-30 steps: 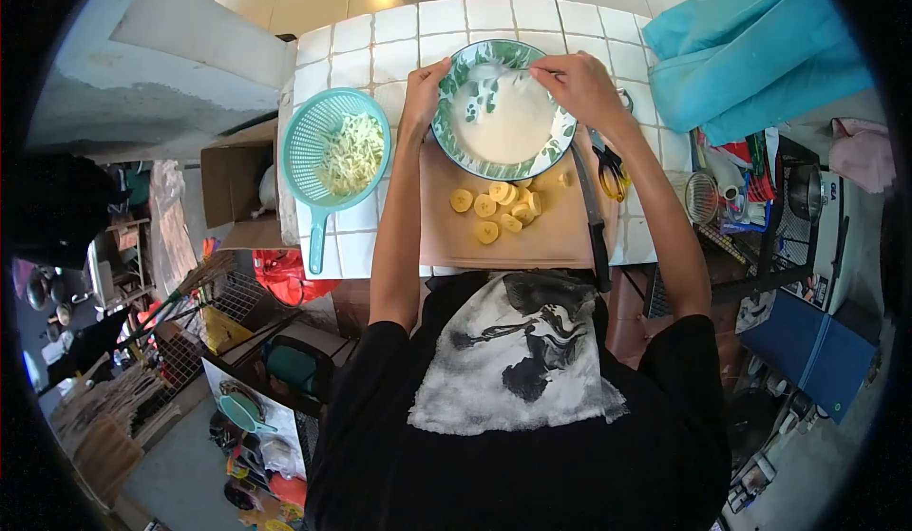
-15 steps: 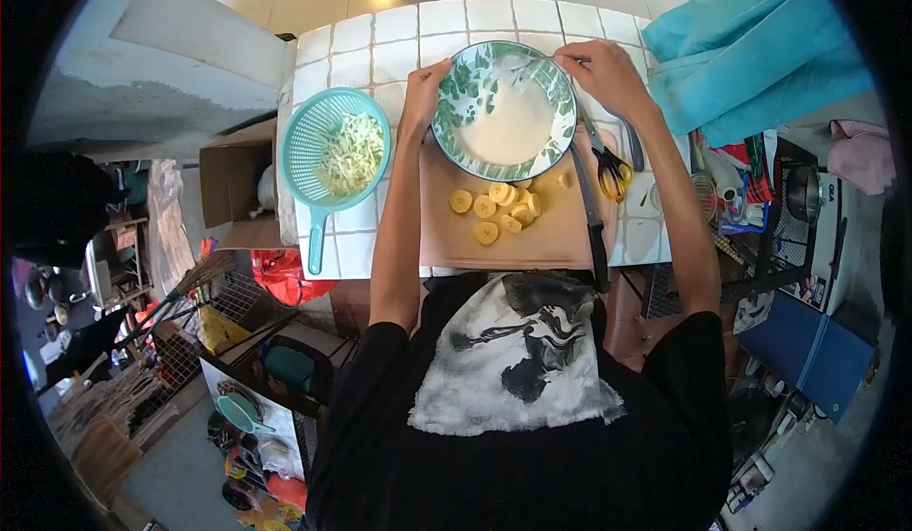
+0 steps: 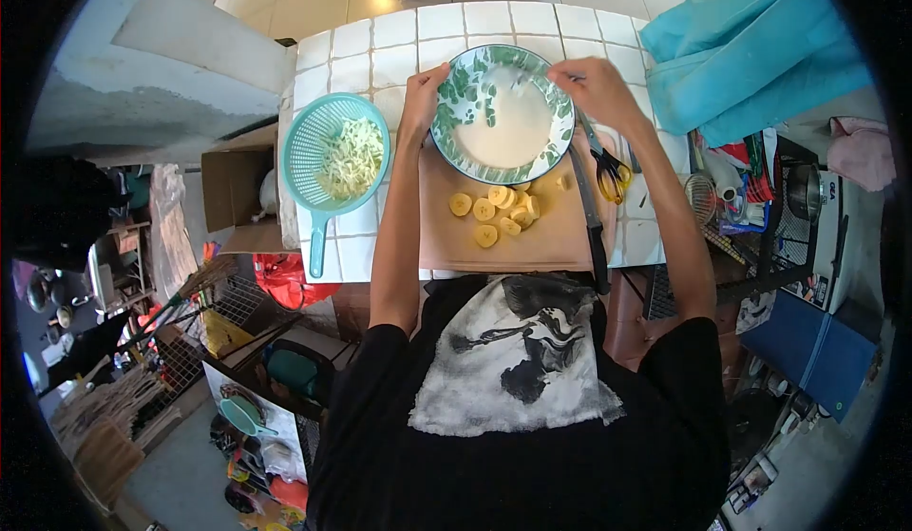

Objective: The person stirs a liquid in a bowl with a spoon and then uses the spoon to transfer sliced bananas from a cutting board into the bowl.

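Observation:
A green-and-white enamel basin [image 3: 451,104] holds a pale, runny batter [image 3: 508,132]. My left hand [image 3: 425,99] is closed on its left rim. At the upper right of the basin, my right hand [image 3: 597,87] grips a spoon [image 3: 532,77], whose bowl end dips into the batter and is partly blurred. Below the basin, round slices of banana [image 3: 485,210] lie on a wooden cutting board [image 3: 446,241]. Along the board's right side rests a knife [image 3: 591,218] with a black handle.
A turquoise colander [image 3: 296,156] with shredded cabbage [image 3: 351,159] stands on the white tiled counter [image 3: 394,28] at left. Scissors [image 3: 612,172] with yellow-and-black handles lie right of the knife, under my right forearm. Turquoise cloth [image 3: 750,56] covers the counter's right corner.
My right hand has shifted slightly left and down, bringing the spoon further into the basin. My left hand stays on the rim.

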A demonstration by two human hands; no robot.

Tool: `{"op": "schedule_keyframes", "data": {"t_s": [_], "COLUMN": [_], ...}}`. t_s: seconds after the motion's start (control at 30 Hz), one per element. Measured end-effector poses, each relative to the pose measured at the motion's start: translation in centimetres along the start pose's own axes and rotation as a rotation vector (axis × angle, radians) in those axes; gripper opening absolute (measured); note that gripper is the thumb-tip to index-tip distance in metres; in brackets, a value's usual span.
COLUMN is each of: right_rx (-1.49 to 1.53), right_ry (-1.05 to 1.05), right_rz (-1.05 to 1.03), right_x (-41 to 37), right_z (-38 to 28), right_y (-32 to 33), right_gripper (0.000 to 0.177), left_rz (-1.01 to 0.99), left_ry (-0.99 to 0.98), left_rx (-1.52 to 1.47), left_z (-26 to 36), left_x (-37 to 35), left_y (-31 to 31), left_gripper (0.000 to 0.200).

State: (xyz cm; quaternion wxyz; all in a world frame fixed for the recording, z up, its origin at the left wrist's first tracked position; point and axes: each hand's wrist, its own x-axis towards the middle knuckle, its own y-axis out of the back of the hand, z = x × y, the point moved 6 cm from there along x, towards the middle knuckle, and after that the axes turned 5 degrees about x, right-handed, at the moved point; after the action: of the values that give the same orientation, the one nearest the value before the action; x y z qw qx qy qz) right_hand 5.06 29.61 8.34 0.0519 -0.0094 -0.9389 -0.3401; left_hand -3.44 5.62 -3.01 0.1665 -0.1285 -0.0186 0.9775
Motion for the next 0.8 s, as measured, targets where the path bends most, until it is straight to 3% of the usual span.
{"op": "schedule_keyframes", "data": {"t_s": [0.1, 0.2, 0.27, 0.37, 0.57, 0.73, 0.8], "right_rx": [-0.087, -0.097, 0.013, 0.036, -0.055, 0.053, -0.174], "right_ry": [-0.083, -0.078, -0.150, -0.075, -0.146, -0.100, -0.130], "right_rz": [-0.324, -0.396, -0.345, -0.102, -0.361, -0.189, -0.210], "right_x": [-1.6, -1.9, -1.6, -1.0, -3.6, -2.8, -2.2], "right_z": [-2.6, -2.4, -0.7, -0.4, -1.1, -0.6, -1.0], "right_y": [-2.4, -2.2, -1.4, 0.8, -0.2, 2.5, 3.2], "right_gripper": [0.021, 0.023, 0.024, 0.025, 0.025, 0.024, 0.023], "left_rz": [0.022, 0.010, -0.013, -0.017, 0.017, 0.000, 0.010], "left_ry": [-0.015, -0.016, -0.011, -0.007, -0.034, -0.008, -0.005], "left_rx": [-0.013, -0.031, -0.044, -0.048, -0.037, -0.028, -0.021], "left_z": [-0.2, -0.6, -0.8, -0.4, 0.1, -0.4, -0.4], "left_x": [0.1, 0.3, 0.3, 0.2, -0.1, 0.2, 0.3], "left_y": [0.2, 0.5, 0.3, 0.1, 0.1, 0.1, 0.2], "left_gripper": [0.034, 0.033, 0.033, 0.032, 0.033, 0.034, 0.034]}}
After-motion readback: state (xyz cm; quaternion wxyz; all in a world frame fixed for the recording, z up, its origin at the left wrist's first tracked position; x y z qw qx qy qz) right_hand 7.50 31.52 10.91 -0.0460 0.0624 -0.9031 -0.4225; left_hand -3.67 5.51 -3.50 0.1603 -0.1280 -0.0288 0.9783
